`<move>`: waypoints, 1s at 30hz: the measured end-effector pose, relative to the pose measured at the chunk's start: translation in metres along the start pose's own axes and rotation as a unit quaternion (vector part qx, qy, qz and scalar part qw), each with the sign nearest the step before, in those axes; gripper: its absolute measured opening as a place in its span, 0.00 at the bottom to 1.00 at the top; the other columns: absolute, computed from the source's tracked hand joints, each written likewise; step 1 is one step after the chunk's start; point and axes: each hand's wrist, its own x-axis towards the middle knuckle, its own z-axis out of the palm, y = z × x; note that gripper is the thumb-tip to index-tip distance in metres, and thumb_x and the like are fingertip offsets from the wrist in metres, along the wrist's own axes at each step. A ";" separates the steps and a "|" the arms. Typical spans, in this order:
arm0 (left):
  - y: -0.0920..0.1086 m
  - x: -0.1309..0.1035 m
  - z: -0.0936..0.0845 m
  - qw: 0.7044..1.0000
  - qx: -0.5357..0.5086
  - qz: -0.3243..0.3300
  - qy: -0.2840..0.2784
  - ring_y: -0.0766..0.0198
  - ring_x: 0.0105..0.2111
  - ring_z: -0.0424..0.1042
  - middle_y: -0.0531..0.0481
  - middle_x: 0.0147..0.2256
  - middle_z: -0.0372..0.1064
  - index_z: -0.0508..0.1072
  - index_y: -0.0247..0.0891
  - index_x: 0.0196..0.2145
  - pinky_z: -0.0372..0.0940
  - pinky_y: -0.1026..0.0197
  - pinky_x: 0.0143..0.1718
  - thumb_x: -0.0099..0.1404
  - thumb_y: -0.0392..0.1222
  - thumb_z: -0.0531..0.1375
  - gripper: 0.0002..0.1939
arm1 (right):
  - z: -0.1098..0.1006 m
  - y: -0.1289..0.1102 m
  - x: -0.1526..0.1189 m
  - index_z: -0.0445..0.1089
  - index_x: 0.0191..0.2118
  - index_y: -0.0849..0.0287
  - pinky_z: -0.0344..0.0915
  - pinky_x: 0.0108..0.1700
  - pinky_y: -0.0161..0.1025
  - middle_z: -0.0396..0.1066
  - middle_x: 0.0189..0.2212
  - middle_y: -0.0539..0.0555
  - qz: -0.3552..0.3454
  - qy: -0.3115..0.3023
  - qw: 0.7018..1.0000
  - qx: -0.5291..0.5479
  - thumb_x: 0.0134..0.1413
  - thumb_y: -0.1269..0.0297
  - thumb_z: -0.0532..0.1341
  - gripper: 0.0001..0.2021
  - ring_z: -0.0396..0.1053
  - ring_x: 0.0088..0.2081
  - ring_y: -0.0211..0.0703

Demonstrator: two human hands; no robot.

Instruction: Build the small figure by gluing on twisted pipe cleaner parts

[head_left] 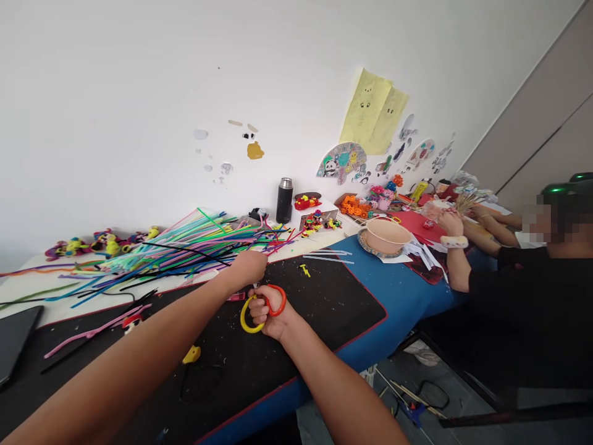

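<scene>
My right hand point(273, 315) is closed around a pair of scissors point(251, 331) with one yellow and one red handle loop. The blades point away and are mostly hidden behind my hands. Just above and beyond it, my left hand point(250, 267) is closed, its back to me, and whatever its fingers pinch is hidden. Close by on the left lies a large pile of colourful pipe cleaners point(152, 250). Both hands hover over the black mat point(319, 321). A small yellow piece point(304, 270) lies on it to the right, with thin white strips point(328, 254) beyond.
A black bottle point(284, 201) stands against the wall, beside small colourful figures point(319, 219). On the right are a beige bowl point(386, 233) and a co-worker point(514, 290) at the same table. A dark tablet-like slab point(18, 337) lies far left.
</scene>
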 end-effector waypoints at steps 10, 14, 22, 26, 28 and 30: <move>-0.030 -0.001 -0.015 0.990 -0.079 -0.034 0.114 0.46 0.48 0.79 0.38 0.45 0.80 0.80 0.36 0.46 0.72 0.52 0.47 0.75 0.47 0.56 0.16 | -0.003 0.011 -0.001 0.66 0.35 0.58 0.39 0.19 0.28 0.53 0.18 0.40 -0.054 -0.020 0.998 -0.019 0.65 0.63 0.58 0.06 0.45 0.15 0.28; -0.057 -0.008 -0.013 0.977 -0.111 -0.067 0.168 0.47 0.44 0.80 0.38 0.43 0.82 0.81 0.38 0.45 0.70 0.56 0.42 0.73 0.45 0.53 0.17 | -0.007 0.016 -0.004 0.69 0.40 0.57 0.41 0.19 0.29 0.55 0.18 0.40 -0.060 -0.055 0.996 -0.035 0.68 0.54 0.60 0.11 0.46 0.15 0.29; -0.066 0.003 0.010 0.965 -0.177 0.004 0.195 0.53 0.46 0.79 0.45 0.46 0.83 0.81 0.41 0.48 0.69 0.60 0.48 0.71 0.41 0.53 0.17 | -0.011 0.011 -0.018 0.70 0.45 0.58 0.53 0.17 0.32 0.61 0.18 0.40 -0.135 -0.060 0.969 -0.198 0.57 0.36 0.66 0.27 0.54 0.14 0.33; -0.071 0.014 0.023 0.961 -0.204 0.035 0.182 0.55 0.44 0.80 0.47 0.45 0.83 0.82 0.40 0.48 0.71 0.60 0.46 0.71 0.40 0.53 0.18 | -0.018 -0.019 -0.036 0.69 0.45 0.58 0.57 0.17 0.32 0.61 0.18 0.40 -0.211 0.020 0.931 -0.298 0.53 0.33 0.66 0.31 0.57 0.14 0.34; -0.070 0.016 0.031 0.962 -0.203 0.061 0.172 0.55 0.47 0.80 0.48 0.48 0.82 0.82 0.41 0.48 0.71 0.60 0.49 0.70 0.40 0.55 0.17 | -0.024 -0.036 -0.041 0.68 0.45 0.58 0.59 0.17 0.33 0.61 0.18 0.40 -0.221 0.066 0.896 -0.378 0.55 0.31 0.63 0.31 0.58 0.14 0.35; -0.068 0.015 0.037 0.961 -0.194 0.092 0.173 0.54 0.54 0.76 0.48 0.54 0.79 0.81 0.44 0.51 0.68 0.59 0.56 0.68 0.40 0.58 0.17 | -0.030 -0.051 -0.043 0.66 0.43 0.56 0.61 0.18 0.34 0.62 0.18 0.41 -0.212 0.111 0.836 -0.494 0.59 0.30 0.58 0.29 0.61 0.15 0.37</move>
